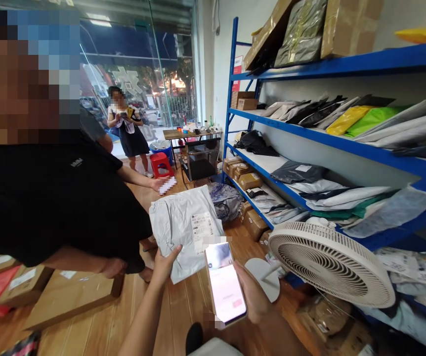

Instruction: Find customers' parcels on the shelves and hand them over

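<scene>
My left hand (167, 262) grips the lower edge of a pale grey plastic mailing bag (174, 225), thumb on top. A white shipping label (201, 227) with barcodes faces up on the bag's right side. In my right hand (252, 291) is a smartphone (225, 289), its lit screen towards me, partly blurred out. The phone's top edge overlaps the bag's lower right corner. Close on the left stands a person in a black shirt (50, 198), whose outstretched hand (158, 185) holds a blurred-out phone just beyond the bag.
Blue shelving (331, 64) loaded with parcels runs along the right. A white fan (327, 262) stands before it. Cardboard boxes (72, 296) lie on the floor at left. Farther back are a red stool (161, 164), a desk (191, 134) and another person (129, 123) by the glass.
</scene>
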The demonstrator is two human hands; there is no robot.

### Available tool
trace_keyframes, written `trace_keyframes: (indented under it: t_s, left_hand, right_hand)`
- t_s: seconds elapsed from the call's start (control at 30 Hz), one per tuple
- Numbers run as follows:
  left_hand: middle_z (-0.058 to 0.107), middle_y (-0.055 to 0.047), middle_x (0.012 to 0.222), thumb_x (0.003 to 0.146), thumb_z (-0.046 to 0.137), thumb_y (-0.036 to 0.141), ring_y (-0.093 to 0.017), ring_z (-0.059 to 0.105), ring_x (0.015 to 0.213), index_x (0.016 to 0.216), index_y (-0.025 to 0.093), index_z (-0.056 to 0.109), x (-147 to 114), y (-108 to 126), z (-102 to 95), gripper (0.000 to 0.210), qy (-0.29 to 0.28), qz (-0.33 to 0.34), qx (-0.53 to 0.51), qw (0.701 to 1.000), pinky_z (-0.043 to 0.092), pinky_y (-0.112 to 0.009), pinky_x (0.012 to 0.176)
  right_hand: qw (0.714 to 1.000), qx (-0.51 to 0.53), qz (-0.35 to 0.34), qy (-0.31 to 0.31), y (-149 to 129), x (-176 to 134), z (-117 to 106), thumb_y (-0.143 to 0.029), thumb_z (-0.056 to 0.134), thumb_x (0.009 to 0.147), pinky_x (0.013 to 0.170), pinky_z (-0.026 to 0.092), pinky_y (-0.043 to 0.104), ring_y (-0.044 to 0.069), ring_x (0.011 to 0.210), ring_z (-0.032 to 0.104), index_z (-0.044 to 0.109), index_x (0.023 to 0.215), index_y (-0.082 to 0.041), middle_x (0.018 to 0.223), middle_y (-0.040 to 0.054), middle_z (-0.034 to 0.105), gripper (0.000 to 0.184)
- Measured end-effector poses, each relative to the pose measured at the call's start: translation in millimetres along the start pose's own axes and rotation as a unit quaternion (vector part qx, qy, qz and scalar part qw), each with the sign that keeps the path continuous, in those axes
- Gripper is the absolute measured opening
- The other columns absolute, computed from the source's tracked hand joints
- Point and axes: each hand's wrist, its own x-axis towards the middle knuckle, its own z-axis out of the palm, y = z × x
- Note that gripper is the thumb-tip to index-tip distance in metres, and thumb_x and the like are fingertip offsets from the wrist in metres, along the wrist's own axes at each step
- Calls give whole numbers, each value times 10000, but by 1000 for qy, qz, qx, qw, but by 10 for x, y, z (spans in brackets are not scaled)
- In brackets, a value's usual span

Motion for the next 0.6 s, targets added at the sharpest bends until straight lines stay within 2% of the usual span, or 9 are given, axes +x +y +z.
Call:
trace_keyframes:
  t_s: [0.1, 0.23, 0.6]
  left_hand:
    - [639, -147, 1221, 653, 793, 358, -288, 615, 1113, 1224, 168, 543, -36, -72, -102, 652, 16, -9, 1, 1000, 463, -460, 988]
    - [647, -117, 1215, 647, 798, 344, -265, 622, 1105, 1224, 197, 543, -47, -108, -188, 648, 24, -8, -10, 1000, 449, -445, 1006]
    - [624, -139, 1247, 644, 800, 351, -280, 601, 1136, 1213, 174, 547, -30, -30, -237, 648, 31, -4, -16, 999, 422, -471, 1027]
  right_hand:
    - [999, -18, -36, -29, 38, 139, 264, -390, 579, 876, 919, 457, 367, 229, 1011, 658, 605, 1157, -179, 1076, 84, 723, 353]
    - [998, -33, -44, -22, 24, 274, 481, -376, 594, 872, 932, 453, 329, 204, 1060, 643, 605, 1155, -213, 1087, 49, 727, 326]
    - [996, -42, -53, -53, 16, 380, 581, -401, 589, 876, 939, 457, 341, 210, 1077, 637, 607, 1149, -205, 1156, 61, 703, 336]
